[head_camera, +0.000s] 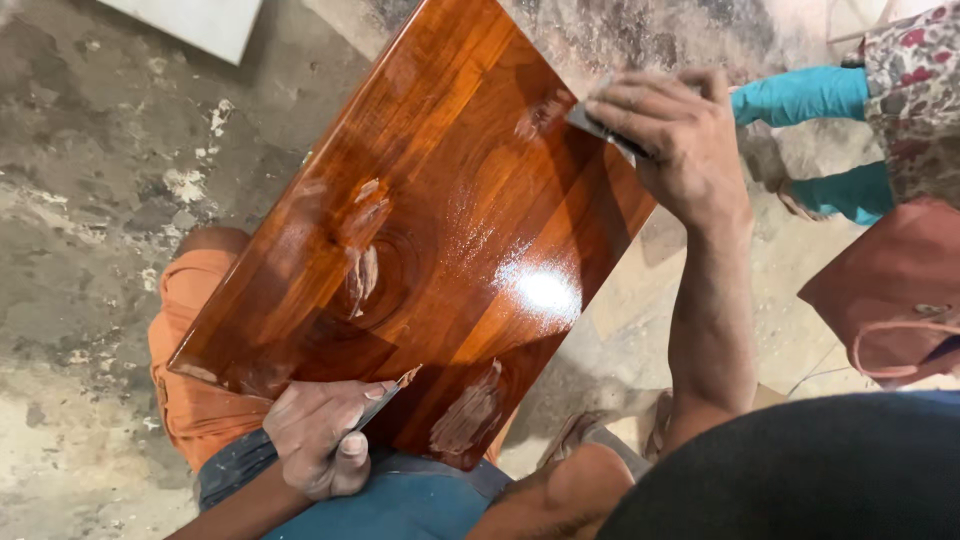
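Note:
A glossy reddish-brown wooden board (440, 210) rests tilted over my lap, with pale smears of filler on its surface. My right hand (670, 135) grips a small flat metal scraper blade (597, 125) pressed against the board's upper right edge. My left hand (320, 435) sits at the board's lower edge, holding a thin putty knife (392, 392) whose tip carries a dab of paste. A bright glare spot shows near the board's right side.
An orange cloth (190, 330) lies under the board on the left. Rough stained concrete floor (90, 200) surrounds me. Another person in teal trousers (810, 95) and a patterned garment stands at upper right, beside a brown bag (890, 290). A white slab (200, 22) lies top left.

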